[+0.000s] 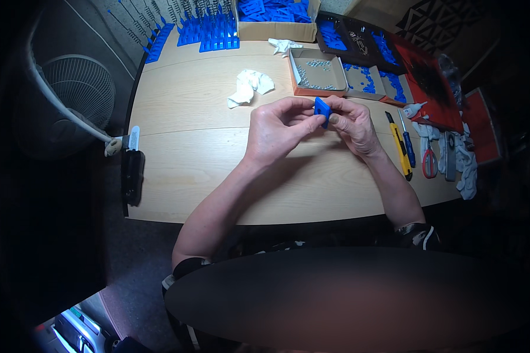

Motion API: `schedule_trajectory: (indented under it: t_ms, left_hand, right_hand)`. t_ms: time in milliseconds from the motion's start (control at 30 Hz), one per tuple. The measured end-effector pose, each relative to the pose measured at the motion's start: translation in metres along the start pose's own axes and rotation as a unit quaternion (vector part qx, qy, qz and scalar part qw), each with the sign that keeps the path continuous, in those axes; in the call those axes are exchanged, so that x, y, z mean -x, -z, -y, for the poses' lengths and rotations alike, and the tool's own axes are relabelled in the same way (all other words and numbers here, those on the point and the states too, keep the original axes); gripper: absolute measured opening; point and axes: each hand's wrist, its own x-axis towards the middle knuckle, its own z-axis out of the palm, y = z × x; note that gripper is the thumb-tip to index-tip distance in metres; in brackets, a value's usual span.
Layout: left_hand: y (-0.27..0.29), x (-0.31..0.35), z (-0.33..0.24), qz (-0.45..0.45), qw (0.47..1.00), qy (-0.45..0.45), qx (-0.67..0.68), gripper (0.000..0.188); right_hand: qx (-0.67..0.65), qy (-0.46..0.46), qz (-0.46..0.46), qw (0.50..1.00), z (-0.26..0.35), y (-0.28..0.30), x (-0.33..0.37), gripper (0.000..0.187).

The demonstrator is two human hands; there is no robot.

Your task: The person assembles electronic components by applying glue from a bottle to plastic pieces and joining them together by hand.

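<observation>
A small flat blue plastic piece (320,108) is held up between both hands above the middle of the wooden table (188,182). My left hand (272,130) pinches its left side between thumb and fingers. On the other side, my right hand (354,125) is closed on the same piece, thumb and fingertips at its edge. Just beyond the hands stands a shallow cardboard box (319,92) with many small shiny metal bits in it. The fingers cover part of the blue piece, and whether a smaller part is pinched with it cannot be made out.
Crumpled white tissue (250,86) lies left of the box. Blue parts with springs (219,40) stand at the back left, near a carton (277,32) of blue pieces. Right: a yellow utility knife (399,145), screwdriver (407,144), red-handled scissors (430,163) and glue bottle (414,109).
</observation>
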Motion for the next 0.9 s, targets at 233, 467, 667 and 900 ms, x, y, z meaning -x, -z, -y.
schedule_trajectory:
  t_ms: [233,467,667,900]
  left_hand:
    - [0.0,-0.002,-0.001,-0.005,0.997,-0.061,-0.051,0.029]
    - [-0.001,-0.008,0.001,-0.013,0.97,-0.187,-0.153,0.029]
    - [-0.004,-0.008,-0.008,0.004,0.96,-0.203,-0.194,0.03]
    - [-0.012,-0.01,-0.011,-0.024,0.937,-0.253,-0.238,0.028]
  right_hand:
    - [0.084,0.04,0.013,0.996,0.003,0.004,-0.003,0.029]
    - [0.127,0.086,0.027,0.988,0.012,0.007,-0.003,0.03]
    - [0.153,0.107,0.051,0.981,0.023,0.01,-0.005,0.03]
    - [0.178,0.129,0.051,0.974,0.026,0.015,-0.003,0.032]
